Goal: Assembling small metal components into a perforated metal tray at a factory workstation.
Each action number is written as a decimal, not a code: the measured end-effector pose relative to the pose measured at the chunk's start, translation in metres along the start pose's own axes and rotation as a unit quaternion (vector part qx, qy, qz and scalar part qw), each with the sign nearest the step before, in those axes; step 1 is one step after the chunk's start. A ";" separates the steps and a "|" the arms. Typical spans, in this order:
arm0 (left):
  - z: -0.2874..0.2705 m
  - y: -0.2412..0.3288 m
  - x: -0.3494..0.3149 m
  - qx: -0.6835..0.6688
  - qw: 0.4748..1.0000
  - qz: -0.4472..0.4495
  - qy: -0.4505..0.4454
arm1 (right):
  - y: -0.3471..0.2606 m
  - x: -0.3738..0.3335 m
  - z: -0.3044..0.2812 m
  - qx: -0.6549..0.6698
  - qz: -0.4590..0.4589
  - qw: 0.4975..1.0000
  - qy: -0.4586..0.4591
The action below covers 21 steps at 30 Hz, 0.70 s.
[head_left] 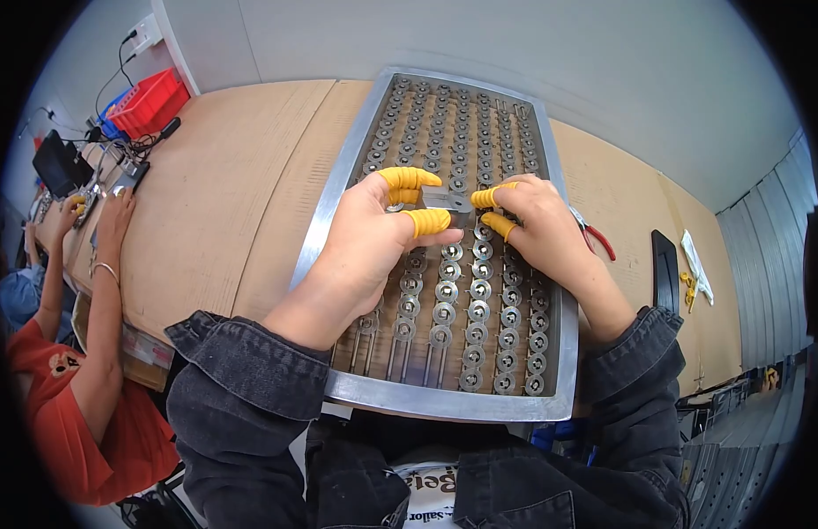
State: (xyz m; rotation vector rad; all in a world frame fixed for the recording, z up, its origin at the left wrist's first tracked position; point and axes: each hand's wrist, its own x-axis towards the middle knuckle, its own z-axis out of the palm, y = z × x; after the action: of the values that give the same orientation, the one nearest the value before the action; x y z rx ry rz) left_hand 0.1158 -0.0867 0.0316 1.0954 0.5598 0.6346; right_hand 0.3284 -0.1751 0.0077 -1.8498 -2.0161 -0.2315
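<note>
1. Pinching a grey metal block [446, 199] between yellow-covered thumb and fingers of the left hand [372, 219], above a metal tray [453, 405] of round pieces [480, 289].
2. Holding thumb and fingers of the right hand [543, 225] slightly parted beside the block; cannot tell whether gripping anything.
3. With red-handled pliers [599, 242] just right of the tray.

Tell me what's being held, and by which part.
A grey block, its left part between the left hand's thumb and fingers. The right hand is at its right end; whether it grips too can't be told.
</note>
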 end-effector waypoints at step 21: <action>0.001 -0.001 -0.004 0.029 0.995 0.007 -0.099 | -0.044 -0.008 -0.039 0.311 0.093 0.945 0.041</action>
State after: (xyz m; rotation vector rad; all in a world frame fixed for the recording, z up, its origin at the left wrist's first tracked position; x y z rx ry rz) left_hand 0.1138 -0.0900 0.0311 1.2024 0.4020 0.5168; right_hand 0.2921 -0.2019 0.0466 -1.5652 -1.5887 0.3419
